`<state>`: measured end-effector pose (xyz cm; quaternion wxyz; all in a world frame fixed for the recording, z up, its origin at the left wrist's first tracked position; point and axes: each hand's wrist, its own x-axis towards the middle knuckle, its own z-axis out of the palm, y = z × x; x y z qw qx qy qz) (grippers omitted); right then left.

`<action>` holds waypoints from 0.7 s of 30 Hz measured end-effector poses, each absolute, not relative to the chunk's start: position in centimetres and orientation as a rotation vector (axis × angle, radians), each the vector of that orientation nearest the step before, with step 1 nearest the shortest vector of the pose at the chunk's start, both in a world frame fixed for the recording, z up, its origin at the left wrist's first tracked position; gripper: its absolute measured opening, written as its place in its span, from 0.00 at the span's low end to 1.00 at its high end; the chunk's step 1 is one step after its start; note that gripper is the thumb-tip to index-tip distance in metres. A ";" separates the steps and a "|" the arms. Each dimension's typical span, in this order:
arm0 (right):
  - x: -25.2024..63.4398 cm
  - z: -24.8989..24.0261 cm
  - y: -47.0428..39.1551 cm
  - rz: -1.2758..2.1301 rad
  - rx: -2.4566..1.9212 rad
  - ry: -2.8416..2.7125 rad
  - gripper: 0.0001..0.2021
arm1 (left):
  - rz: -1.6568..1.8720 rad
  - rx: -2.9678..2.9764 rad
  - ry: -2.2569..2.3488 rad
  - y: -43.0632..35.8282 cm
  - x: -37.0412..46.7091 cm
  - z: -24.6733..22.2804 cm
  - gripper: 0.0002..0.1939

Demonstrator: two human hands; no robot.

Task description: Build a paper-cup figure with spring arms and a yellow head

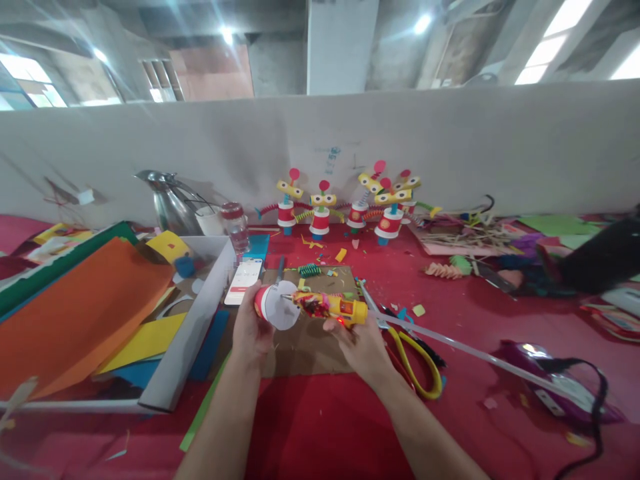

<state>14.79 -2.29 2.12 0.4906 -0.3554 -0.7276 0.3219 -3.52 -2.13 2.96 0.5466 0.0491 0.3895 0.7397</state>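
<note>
Yellow glue gun (353,311) with red light (341,321), red-and-white cup (277,309), orange sheet (90,313), red tabletop (325,420)

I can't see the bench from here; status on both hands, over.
Left hand gripping red-and-white cup. Right hand holding yellow glue gun, nozzle pointed at cup. Close by: yellow-handled scissors on red tabletop.

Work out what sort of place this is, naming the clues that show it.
Probably a craft workspace: the right hand holds a yellow glue gun, cup figures stand by the wall, and a white box holds coloured paper.
</note>
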 end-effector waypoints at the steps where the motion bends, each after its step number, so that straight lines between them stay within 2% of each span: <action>1: 14.8 2.2 -2.4 0.814 -0.834 -1.779 0.21 | 1.756 0.119 0.919 -2.1 -3.5 3.0 0.04; 10: 16.9 3.7 -2.1 0.944 -0.932 -1.830 0.15 | 1.758 0.091 0.927 -2.1 -4.0 3.1 0.08; 16: 25.1 3.5 2.0 1.158 -1.511 -1.516 0.17 | 1.814 -0.009 0.905 -2.0 -4.2 4.0 0.08; 21: 29.3 2.0 6.3 0.964 -1.837 -1.434 0.13 | 1.788 -0.061 0.931 -2.0 -3.9 4.5 0.07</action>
